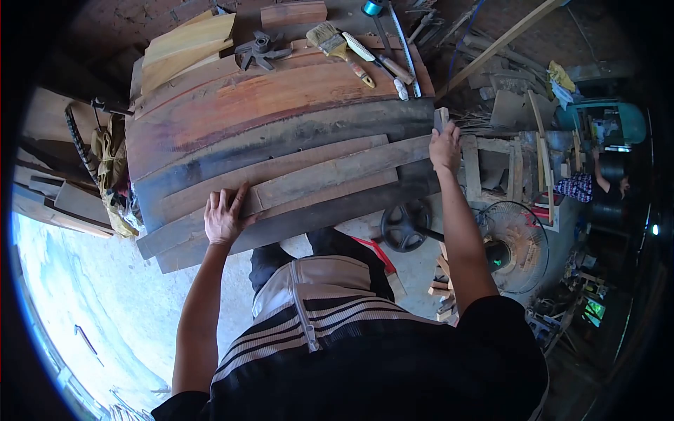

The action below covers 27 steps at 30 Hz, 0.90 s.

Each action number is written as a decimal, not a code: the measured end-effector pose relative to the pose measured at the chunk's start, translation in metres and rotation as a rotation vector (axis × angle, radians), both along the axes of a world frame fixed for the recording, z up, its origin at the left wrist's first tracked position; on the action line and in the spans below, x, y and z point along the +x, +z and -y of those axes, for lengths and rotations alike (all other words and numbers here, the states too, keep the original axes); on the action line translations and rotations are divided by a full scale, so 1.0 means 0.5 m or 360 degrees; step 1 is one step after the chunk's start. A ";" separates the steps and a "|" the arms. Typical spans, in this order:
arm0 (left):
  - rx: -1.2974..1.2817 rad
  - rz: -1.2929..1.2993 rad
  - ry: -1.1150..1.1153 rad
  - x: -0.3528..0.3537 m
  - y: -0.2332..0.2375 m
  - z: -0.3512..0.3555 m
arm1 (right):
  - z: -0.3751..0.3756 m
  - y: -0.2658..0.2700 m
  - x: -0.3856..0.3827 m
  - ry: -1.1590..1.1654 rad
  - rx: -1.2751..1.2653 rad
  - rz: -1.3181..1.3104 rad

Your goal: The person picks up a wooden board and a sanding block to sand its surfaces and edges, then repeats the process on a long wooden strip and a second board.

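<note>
My left hand (226, 216) lies on a long, rough wooden plank (330, 168), fingers apart and pressing on its top. At the plank's far right end, my right hand (445, 149) is closed around a short, narrow wooden piece (441, 119), whose tip sticks out beyond the fingers. Whether this hand also grips the plank's end is hidden. Under the long plank lie another board (281, 163) and the dark edge of a wide workbench top (210, 133).
On the bench's far side are a paintbrush (327, 41), a white-handled tool (358, 46), a steel ruler (406, 52), a metal cutter head (261, 50) and thin boards (186, 52). A fan (516, 245) and a handwheel (406, 226) stand lower right. Another person's arm (601, 175) shows far right.
</note>
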State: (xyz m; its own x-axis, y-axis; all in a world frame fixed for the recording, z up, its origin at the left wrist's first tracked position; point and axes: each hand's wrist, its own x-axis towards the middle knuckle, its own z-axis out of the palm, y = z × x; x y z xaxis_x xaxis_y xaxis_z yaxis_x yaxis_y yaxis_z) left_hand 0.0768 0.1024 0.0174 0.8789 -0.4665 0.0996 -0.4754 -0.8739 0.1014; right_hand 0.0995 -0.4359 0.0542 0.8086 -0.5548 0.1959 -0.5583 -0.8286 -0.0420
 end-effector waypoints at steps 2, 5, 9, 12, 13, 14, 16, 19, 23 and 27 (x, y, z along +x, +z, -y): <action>-0.0003 0.0000 0.0023 -0.004 -0.003 -0.001 | -0.035 -0.007 -0.013 -0.0015 0.0002 -0.0004; 0.0000 -0.0016 0.0030 -0.005 -0.003 0.001 | -0.187 0.004 -0.066 0.0204 -0.0014 -0.0142; 0.0005 0.0037 -0.0016 0.001 -0.006 0.000 | -0.239 -0.020 -0.127 0.0568 -0.0143 -0.0034; 0.0023 -0.0016 -0.0006 -0.007 -0.015 -0.004 | -0.088 0.004 -0.080 0.0061 0.0106 -0.0008; 0.0033 0.0009 -0.0008 -0.005 -0.014 -0.004 | -0.010 -0.024 -0.068 -0.0049 -0.0085 0.0105; 0.0038 0.0038 -0.0015 0.000 -0.011 -0.004 | 0.041 -0.029 -0.055 -0.0085 -0.0121 0.0079; 0.0014 0.0006 -0.0020 -0.002 -0.009 -0.003 | 0.028 -0.017 -0.068 -0.0105 -0.0151 0.0074; -0.0002 0.0003 0.0021 0.005 -0.007 0.001 | -0.084 0.001 -0.086 -0.0037 -0.0115 -0.0017; 0.0017 0.0015 -0.0015 0.001 -0.008 -0.002 | -0.198 0.011 -0.124 0.0446 0.0073 -0.0198; -0.0002 -0.0013 0.0006 0.000 -0.010 -0.002 | 0.028 -0.025 -0.039 0.0047 -0.0117 0.0027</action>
State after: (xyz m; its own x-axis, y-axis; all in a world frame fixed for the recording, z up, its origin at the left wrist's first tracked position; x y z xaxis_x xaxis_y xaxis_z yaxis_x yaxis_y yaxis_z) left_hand 0.0767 0.1036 0.0123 0.8815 -0.4630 0.0930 -0.4711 -0.8756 0.1066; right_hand 0.0801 -0.4497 0.0419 0.8206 -0.5145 0.2488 -0.5335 -0.8458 0.0103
